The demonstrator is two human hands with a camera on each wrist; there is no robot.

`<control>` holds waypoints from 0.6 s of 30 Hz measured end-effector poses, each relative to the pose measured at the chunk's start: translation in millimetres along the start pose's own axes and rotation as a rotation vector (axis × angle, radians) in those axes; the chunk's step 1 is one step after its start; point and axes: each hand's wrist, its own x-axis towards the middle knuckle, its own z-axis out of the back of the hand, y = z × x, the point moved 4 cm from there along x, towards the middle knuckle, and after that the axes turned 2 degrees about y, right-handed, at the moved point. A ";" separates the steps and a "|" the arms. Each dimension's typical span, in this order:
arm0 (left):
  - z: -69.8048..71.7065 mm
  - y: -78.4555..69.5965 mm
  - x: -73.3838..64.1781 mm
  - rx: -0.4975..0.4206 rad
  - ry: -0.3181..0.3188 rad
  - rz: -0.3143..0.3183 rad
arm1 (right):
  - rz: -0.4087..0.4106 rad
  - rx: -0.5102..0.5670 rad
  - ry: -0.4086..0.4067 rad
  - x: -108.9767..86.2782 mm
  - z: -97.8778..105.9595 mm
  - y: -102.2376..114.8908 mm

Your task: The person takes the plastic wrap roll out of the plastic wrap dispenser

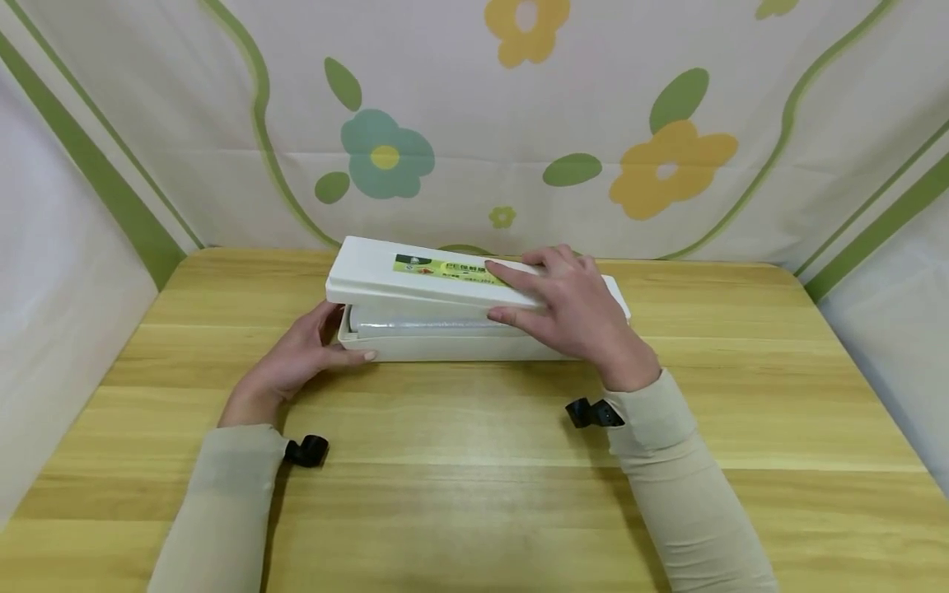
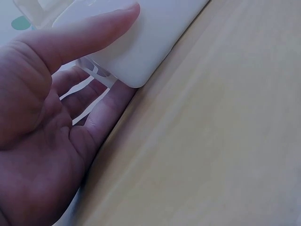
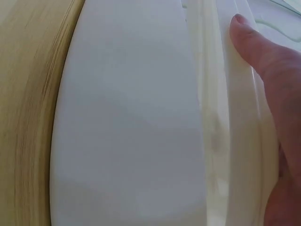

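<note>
A long white cling film box (image 1: 460, 349) sits on the table, with a roll of clear cling film (image 1: 430, 324) showing inside. Its white lid (image 1: 363, 269), bearing a green and yellow label (image 1: 445, 269), is tilted, raised at the left end and low at the right. My right hand (image 1: 577, 306) grips the lid across its right half, thumb on the front edge and fingers over the top. Around the box's left end, my left hand (image 1: 298, 346) holds the base, its thumb on the front wall; in the left wrist view its other fingers reach behind the end.
The wooden table (image 1: 460, 478) extends in front of the box and to both sides. Behind it hangs a pale cloth (image 1: 460, 107) with flowers and green lines. Small black cameras (image 1: 307, 450) are worn at both wrists.
</note>
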 end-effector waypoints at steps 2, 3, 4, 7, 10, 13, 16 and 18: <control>-0.8 0.0 0.2 -0.005 0.001 -0.004 | -0.014 0.004 0.012 -0.4 -0.3 -0.6; -1.1 -0.5 0.1 0.000 0.001 -0.002 | -0.024 0.001 0.023 -0.8 -0.9 -1.0; -1.3 -1.0 0.1 0.005 0.001 0.001 | -0.035 -0.004 0.040 -1.2 -1.9 -1.7; -2.0 -1.7 0.4 0.009 -0.001 0.020 | -0.069 -0.034 0.090 -2.4 -4.5 -4.1; -2.9 -2.3 1.1 0.018 0.003 0.032 | -0.095 -0.073 0.131 -4.5 -5.1 -7.0; -3.5 -2.5 1.6 0.017 0.008 0.040 | -0.119 -0.094 0.175 -7.2 -4.1 -10.1; -3.9 -2.8 1.8 0.026 0.009 0.043 | -0.148 -0.089 0.221 -10.6 -2.6 -13.9; -4.4 -2.5 1.9 0.029 0.009 0.041 | -0.162 -0.063 0.231 -12.6 -1.3 -16.6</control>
